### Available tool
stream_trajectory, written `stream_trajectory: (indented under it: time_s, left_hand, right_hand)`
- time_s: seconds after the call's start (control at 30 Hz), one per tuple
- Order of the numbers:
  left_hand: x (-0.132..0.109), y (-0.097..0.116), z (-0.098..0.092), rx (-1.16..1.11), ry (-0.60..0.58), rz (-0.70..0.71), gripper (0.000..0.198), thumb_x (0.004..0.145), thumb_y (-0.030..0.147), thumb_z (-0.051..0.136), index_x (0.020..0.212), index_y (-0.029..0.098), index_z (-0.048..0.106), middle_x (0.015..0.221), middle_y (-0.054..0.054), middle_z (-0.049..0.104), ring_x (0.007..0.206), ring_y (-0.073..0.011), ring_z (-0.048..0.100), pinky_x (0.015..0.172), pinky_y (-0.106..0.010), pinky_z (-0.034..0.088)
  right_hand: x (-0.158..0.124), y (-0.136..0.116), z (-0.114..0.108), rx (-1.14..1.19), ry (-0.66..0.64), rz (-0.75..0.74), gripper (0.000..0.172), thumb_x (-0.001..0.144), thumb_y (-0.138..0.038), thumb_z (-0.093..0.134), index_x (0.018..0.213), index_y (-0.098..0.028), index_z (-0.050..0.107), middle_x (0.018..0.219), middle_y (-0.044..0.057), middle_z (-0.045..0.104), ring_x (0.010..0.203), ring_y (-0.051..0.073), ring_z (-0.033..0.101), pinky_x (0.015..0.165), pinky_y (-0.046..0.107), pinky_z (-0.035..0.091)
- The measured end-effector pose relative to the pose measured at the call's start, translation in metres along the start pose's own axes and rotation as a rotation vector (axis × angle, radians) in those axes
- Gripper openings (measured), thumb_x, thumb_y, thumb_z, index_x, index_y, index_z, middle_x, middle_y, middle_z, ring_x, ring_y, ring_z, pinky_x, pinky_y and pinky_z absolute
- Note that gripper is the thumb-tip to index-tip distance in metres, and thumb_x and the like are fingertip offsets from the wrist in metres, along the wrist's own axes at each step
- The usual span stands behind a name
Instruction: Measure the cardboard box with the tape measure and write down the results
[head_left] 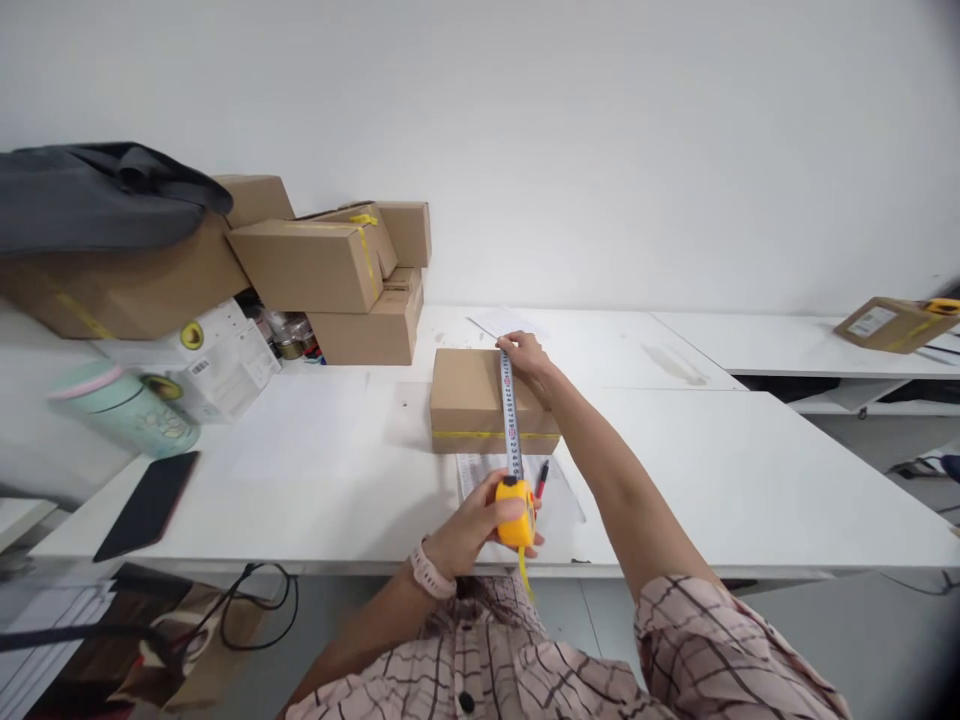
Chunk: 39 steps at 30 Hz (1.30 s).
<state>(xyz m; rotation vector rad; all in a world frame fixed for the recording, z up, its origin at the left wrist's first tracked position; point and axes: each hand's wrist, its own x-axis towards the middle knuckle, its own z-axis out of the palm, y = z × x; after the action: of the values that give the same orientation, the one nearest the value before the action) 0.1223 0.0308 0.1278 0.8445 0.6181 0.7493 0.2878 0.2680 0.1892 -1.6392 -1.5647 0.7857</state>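
A small brown cardboard box with yellow tape along its front lies on the white table. My left hand grips a yellow tape measure case near the table's front edge. Its white blade runs across the box top to the far edge, where my right hand pinches the blade's end. A sheet of paper lies under the case, and a red pen lies on the sheet just right of the case.
Stacked cardboard boxes stand at the back left, a grey bag on the largest. A teal tumbler, a white printed carton and a black phone sit left. Another box lies on the far right table.
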Motion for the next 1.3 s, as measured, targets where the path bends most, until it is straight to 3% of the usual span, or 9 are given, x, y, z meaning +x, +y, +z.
stream_trajectory:
  time_s: [0.17,0.3,0.5,0.73,0.87,1.0,1.13,1.2,1.3]
  left_hand:
    - [0.016,0.028,0.004,0.015,0.044,0.066,0.054,0.073,0.056,0.079,0.103,0.018,0.056,0.103,-0.008,0.065,0.071,-0.0201,0.073,0.064,-0.037,0.062]
    - [0.013,0.025,0.005,-0.012,0.088,0.043,0.054,0.074,0.059,0.078,0.103,0.019,0.056,0.104,-0.009,0.067,0.072,-0.0219,0.074,0.065,-0.038,0.062]
    - [0.014,0.018,0.009,-0.012,0.114,0.037,0.056,0.072,0.061,0.079,0.102,0.018,0.058,0.106,-0.009,0.066,0.073,-0.0224,0.073,0.064,-0.037,0.062]
    - [0.020,0.028,0.007,0.057,0.089,0.028,0.056,0.072,0.060,0.078,0.103,0.016,0.060,0.109,-0.010,0.065,0.076,-0.0241,0.074,0.064,-0.037,0.063]
    - [0.000,0.037,-0.018,0.152,0.152,0.173,0.060,0.072,0.053,0.081,0.117,0.023,0.055,0.122,-0.008,0.061,0.081,-0.0240,0.074,0.067,-0.038,0.063]
    - [-0.012,0.037,-0.064,0.306,0.405,0.429,0.063,0.073,0.046,0.084,0.123,0.027,0.049,0.114,-0.003,0.062,0.088,-0.0212,0.073,0.076,-0.035,0.062]
    - [0.000,0.041,-0.098,0.322,0.499,0.405,0.060,0.073,0.049,0.082,0.118,0.024,0.051,0.109,-0.001,0.061,0.080,-0.0179,0.072,0.075,-0.037,0.062]
    - [0.009,0.049,-0.104,0.309,0.461,0.360,0.058,0.074,0.050,0.080,0.116,0.022,0.051,0.109,-0.002,0.061,0.075,-0.0162,0.071,0.073,-0.038,0.063]
    - [0.020,0.071,-0.105,0.317,0.431,0.386,0.054,0.074,0.048,0.080,0.113,0.022,0.053,0.107,-0.002,0.061,0.070,-0.0142,0.070,0.068,-0.036,0.063]
  right_hand:
    - [0.010,-0.007,0.003,-0.082,0.022,0.010,0.023,0.085,-0.045,0.064,0.080,-0.023,0.066,0.091,0.013,0.069,0.104,0.033,0.058,0.094,0.048,0.041]
    - [0.004,-0.001,0.003,-0.064,-0.021,-0.036,0.027,0.082,-0.046,0.066,0.065,-0.026,0.059,0.073,0.009,0.065,0.091,0.032,0.060,0.088,0.045,0.041]
    - [0.001,-0.001,0.002,-0.137,-0.029,-0.086,0.037,0.087,-0.043,0.059,0.058,-0.023,0.049,0.071,0.009,0.063,0.085,0.029,0.060,0.086,0.042,0.039]
    - [0.009,0.002,-0.005,-0.042,-0.062,0.014,0.034,0.084,-0.058,0.065,0.080,-0.024,0.066,0.089,0.009,0.071,0.093,0.029,0.061,0.088,0.041,0.044]
    - [0.011,0.025,-0.037,0.317,0.072,-0.006,0.057,0.089,-0.071,0.049,0.119,-0.026,0.067,0.124,0.009,0.070,0.114,0.027,0.060,0.099,0.040,0.045]
    - [-0.026,0.072,-0.061,0.438,0.257,0.098,0.062,0.095,-0.067,0.041,0.123,-0.019,0.067,0.133,0.015,0.067,0.126,0.027,0.058,0.110,0.040,0.040]
    - [-0.082,0.102,-0.053,0.439,0.048,0.137,0.073,0.093,-0.076,0.031,0.145,-0.031,0.054,0.160,0.008,0.043,0.143,0.030,0.045,0.110,0.049,0.043]
    - [-0.098,0.099,-0.046,0.404,-0.039,0.062,0.075,0.091,-0.079,0.035,0.148,-0.033,0.050,0.163,0.004,0.040,0.146,0.029,0.041,0.113,0.048,0.041]
    - [-0.097,0.075,-0.045,0.179,-0.011,-0.086,0.076,0.088,-0.077,0.049,0.148,-0.030,0.052,0.159,0.005,0.045,0.146,0.029,0.041,0.119,0.044,0.034]
